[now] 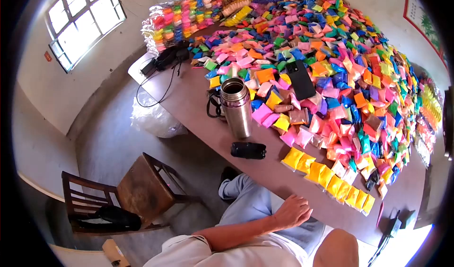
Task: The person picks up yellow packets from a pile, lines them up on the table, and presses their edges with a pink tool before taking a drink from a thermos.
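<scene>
My left hand (293,211) is beside the table's front edge, above my lap. Its fingers are curled into a loose fist, and no object shows in them. On the table, just beyond this hand, lies a row of yellow packets (326,176) in clear wrapping, side by side. Only a bare part of my right arm (338,250) shows at the bottom edge; the right hand is out of sight. Behind the row rises a large heap of small colourful packets (331,111). A black phone (301,80) rests on the heap.
An open steel flask (236,108) stands on the brown table (198,111), with its black lid (248,150) nearby. Cables (165,61) hang over the left edge. A wooden chair (142,186) and a clear plastic bag (156,118) are on the floor. A charger (393,227) lies at right.
</scene>
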A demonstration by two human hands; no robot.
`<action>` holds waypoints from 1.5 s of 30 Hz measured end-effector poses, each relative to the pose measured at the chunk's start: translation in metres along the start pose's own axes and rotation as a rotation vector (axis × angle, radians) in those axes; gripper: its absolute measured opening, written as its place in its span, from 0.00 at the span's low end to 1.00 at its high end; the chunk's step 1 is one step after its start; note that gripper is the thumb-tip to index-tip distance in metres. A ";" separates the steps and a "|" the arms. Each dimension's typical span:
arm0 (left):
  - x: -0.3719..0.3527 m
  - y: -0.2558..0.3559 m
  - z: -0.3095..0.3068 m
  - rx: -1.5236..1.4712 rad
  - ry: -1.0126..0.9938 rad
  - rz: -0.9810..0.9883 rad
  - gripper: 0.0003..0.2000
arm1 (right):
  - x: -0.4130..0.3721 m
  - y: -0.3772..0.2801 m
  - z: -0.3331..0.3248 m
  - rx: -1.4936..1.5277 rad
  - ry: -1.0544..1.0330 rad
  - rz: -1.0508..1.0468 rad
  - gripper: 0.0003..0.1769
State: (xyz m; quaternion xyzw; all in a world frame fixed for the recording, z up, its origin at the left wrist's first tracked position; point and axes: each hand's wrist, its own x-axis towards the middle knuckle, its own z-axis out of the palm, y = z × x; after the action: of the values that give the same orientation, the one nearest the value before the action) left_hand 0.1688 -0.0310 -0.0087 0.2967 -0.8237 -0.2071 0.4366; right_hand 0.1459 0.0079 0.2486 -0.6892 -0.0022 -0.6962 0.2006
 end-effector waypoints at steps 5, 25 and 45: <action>0.002 -0.004 0.001 0.039 -0.034 0.007 0.08 | -0.002 -0.001 0.000 0.041 -0.006 0.017 0.16; 0.005 0.001 -0.004 0.036 -0.032 0.032 0.06 | -0.006 -0.001 -0.003 0.196 -0.016 0.132 0.17; 0.010 0.001 -0.007 0.016 -0.119 -0.017 0.07 | -0.007 -0.008 -0.019 0.349 0.070 0.231 0.19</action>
State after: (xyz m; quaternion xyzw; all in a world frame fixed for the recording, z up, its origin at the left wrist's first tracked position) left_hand 0.1704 -0.0373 0.0018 0.2944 -0.8473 -0.2215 0.3826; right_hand 0.1252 0.0116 0.2435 -0.6150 -0.0368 -0.6811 0.3956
